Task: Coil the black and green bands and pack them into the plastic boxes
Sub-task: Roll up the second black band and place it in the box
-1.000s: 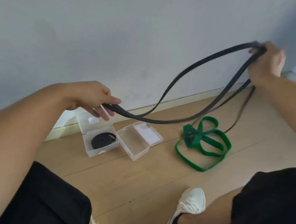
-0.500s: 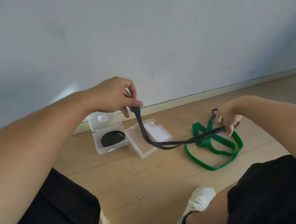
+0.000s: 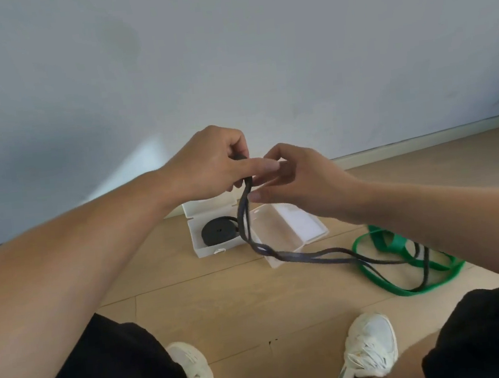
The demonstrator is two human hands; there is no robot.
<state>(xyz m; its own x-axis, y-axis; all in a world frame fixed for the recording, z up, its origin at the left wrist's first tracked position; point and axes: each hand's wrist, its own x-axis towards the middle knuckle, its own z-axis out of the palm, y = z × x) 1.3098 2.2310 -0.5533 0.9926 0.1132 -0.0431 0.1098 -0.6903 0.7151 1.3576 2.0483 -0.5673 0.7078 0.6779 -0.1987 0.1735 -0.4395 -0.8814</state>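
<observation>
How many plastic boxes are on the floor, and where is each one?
2. One open plastic box, by the wall, holds a coiled black band. The second open box lies just right of it and looks empty.

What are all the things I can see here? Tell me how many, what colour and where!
Loose black band: 1, black, hanging from the hands down to the floor.
Coiled band: 1, black, inside the left box.
Green band: 1, green, on the floor at right.
Plastic boxes: 2, clear white, open, by the wall; left box, right box holds no band.
Floor: wood.
Wall: grey.
Shoes: 2, white.
Shorts: black.
Left hand: pinches the band.
Right hand: at the band, grip unclear.
</observation>
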